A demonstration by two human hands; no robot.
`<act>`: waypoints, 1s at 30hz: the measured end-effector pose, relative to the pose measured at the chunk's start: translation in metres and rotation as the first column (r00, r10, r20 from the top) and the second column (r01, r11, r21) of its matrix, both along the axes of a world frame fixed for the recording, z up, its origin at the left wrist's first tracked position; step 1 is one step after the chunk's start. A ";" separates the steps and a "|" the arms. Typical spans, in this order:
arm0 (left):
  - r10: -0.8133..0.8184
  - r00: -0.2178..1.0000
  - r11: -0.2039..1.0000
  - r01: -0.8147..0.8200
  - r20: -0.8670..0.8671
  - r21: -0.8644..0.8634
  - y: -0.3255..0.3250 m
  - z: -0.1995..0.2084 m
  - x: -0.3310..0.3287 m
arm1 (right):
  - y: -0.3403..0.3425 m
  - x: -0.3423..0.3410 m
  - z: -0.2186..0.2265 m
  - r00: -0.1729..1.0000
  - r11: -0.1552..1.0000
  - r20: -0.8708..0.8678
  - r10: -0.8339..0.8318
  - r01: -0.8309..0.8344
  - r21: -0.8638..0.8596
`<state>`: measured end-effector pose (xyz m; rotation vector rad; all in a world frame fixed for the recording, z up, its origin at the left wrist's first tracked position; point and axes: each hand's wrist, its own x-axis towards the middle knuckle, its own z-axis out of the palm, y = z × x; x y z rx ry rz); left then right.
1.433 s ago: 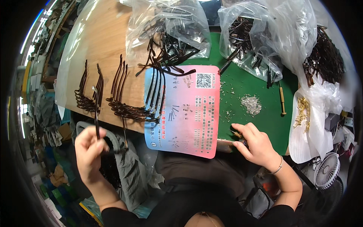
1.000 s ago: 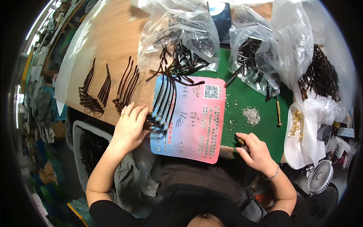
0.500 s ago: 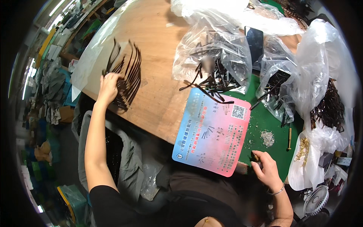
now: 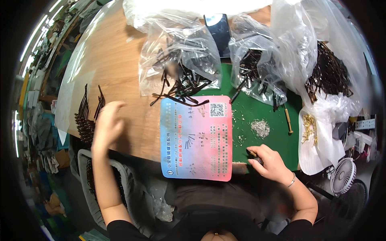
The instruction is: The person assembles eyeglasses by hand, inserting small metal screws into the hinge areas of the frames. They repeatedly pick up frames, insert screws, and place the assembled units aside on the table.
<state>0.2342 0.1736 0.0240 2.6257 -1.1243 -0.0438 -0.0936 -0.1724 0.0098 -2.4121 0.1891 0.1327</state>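
My left hand (image 4: 109, 124), smeared by motion, is over the left part of the wooden table, just right of a row of dark eyeglass temples (image 4: 85, 127). A few more temples (image 4: 100, 101) stand up beyond its fingers. Whether it holds anything does not show. At the green mat's near edge, my right hand (image 4: 270, 162) is closed around a small dark tool with a brass-coloured part (image 4: 255, 157), mostly hidden by the fingers. Beyond that hand lies a heap of tiny silvery screws (image 4: 260, 128). Left of it is a blue-and-pink printed mat (image 4: 197, 160).
Clear plastic bags (image 4: 181, 44) of dark temples lie along the far side, beside a black phone (image 4: 217, 34). A brass-coloured rod-like tool (image 4: 288, 121) lies on the green mat (image 4: 277, 140). Gold pieces (image 4: 309, 128) rest on white plastic. A small fan (image 4: 343, 176) stands at right.
My left hand has come off the temples and moved right of them. The whole view has shifted, so the table sits further left. My right hand still grips the small tool.
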 end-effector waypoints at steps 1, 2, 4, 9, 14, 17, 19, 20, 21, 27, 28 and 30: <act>-0.081 0.996 0.994 0.082 0.029 -0.068 -0.041 -0.003 -0.015 | 0.002 0.002 -0.001 1.000 1.000 -0.002 0.002 -0.002 0.014; -0.154 0.986 0.977 0.162 0.069 -0.140 -0.077 -0.008 -0.025 | 0.003 0.003 -0.003 1.000 1.000 0.018 0.009 -0.009 0.015; -0.078 0.979 0.982 0.108 0.187 -0.158 -0.114 -0.040 -0.022 | 0.008 0.006 -0.010 0.998 0.999 0.062 0.032 -0.034 0.031; -0.165 0.970 0.983 0.177 0.178 -0.050 -0.138 -0.060 0.002 | -0.006 -0.017 -0.013 0.996 0.995 0.087 -0.006 -0.002 0.095; -0.244 0.942 0.970 0.242 0.230 0.038 -0.143 -0.019 -0.019 | -0.019 -0.021 -0.015 0.999 0.977 0.046 -0.008 -0.002 0.211; -0.169 0.986 0.980 0.169 -0.003 0.107 -0.139 0.012 -0.048 | -0.033 -0.039 -0.010 0.992 0.923 0.032 -0.122 0.102 0.371; -0.070 0.997 0.997 0.071 -0.040 0.030 -0.125 0.019 -0.066 | -0.047 -0.049 -0.004 0.961 0.904 0.003 -0.277 0.260 0.339; -0.080 0.997 0.994 0.081 0.022 -0.068 -0.114 0.014 -0.070 | -0.058 -0.055 0.001 0.937 0.899 0.016 -0.350 0.331 0.285; -0.034 0.994 0.992 0.021 -0.109 -0.121 -0.112 0.014 -0.078 | -0.070 -0.057 0.007 0.924 0.924 0.053 -0.380 0.375 0.074; -0.105 0.954 0.935 -0.001 -0.280 -0.353 -0.143 0.006 -0.130 | -0.144 -0.042 -0.018 0.908 0.632 0.256 -0.333 0.416 -0.653; -0.140 0.947 0.916 0.013 -0.289 -0.402 -0.145 0.003 -0.138 | -0.146 -0.039 -0.023 0.894 0.605 0.263 -0.364 0.441 -0.663; -0.058 0.762 0.903 -0.236 -0.645 -0.360 -0.143 0.006 -0.155 | -0.147 -0.041 -0.030 0.871 0.562 0.256 -0.419 0.470 -0.680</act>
